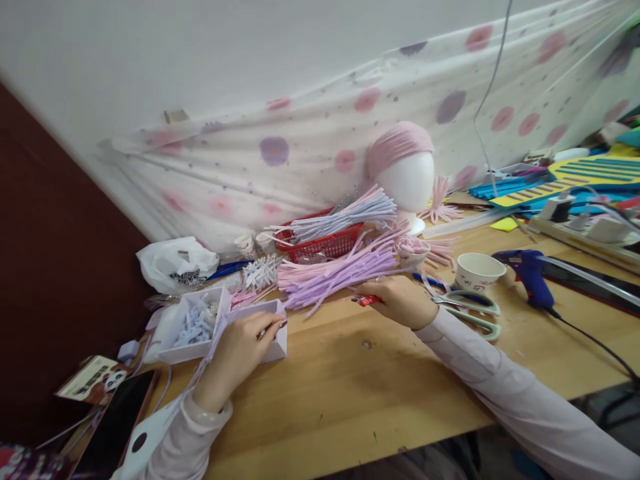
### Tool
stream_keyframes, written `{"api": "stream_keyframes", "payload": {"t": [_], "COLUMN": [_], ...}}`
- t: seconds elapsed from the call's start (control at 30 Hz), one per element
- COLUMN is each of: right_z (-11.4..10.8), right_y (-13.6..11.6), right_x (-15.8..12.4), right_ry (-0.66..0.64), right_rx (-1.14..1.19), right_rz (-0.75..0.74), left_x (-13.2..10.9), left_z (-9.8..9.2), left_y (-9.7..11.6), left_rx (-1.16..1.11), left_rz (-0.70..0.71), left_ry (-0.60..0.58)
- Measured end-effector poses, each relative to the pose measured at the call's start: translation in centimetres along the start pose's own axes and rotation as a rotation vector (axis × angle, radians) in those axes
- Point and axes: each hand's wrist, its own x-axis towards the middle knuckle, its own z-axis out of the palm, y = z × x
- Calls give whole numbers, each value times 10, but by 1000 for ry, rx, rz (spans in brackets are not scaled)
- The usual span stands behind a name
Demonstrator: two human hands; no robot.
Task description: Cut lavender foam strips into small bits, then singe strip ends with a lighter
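Observation:
My left hand (pixel 235 357) is closed in a pinch over a small white open box (pixel 281 340). What its fingertips hold, if anything, is too small to make out. Pale lavender strands (pixel 213 347) run behind that wrist. My right hand (pixel 400 301) is wrapped round a red-handled tool (pixel 369 300), its working end hidden. Just beyond that hand lies a bundle of purple fuzzy stems (pixel 340 280), with pink stems (pixel 305 272) alongside. Scissors with pale green handles (pixel 473 313) rest on the table right of my right hand.
Behind the stems, a red basket (pixel 325 245) carries grey-blue stems (pixel 345 217). A white foam head (pixel 407 183) wears a pink wrap. A paper cup (pixel 480 272) and blue glue gun (pixel 533 277) stand right. At left are a divided white box (pixel 193 343) and a phone (pixel 115 427).

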Motion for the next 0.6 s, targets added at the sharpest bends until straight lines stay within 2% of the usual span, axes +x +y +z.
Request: {"api": "stream_keyframes", "payload": {"t": [0.2, 0.37, 0.6], "right_z": [1, 3, 0], "right_y": [1, 3, 0], "right_x": [0, -1, -3], "right_ry": [7, 48, 132], "right_rx": [8, 1, -6], "right_rz": [-15, -18, -93], "left_x": [2, 6, 6], "left_z": [3, 1, 8], "left_y": [7, 16, 15], "left_rx": [-86, -155, 12], "left_rz": [-97, -143, -153], "left_ry": [65, 21, 80]}}
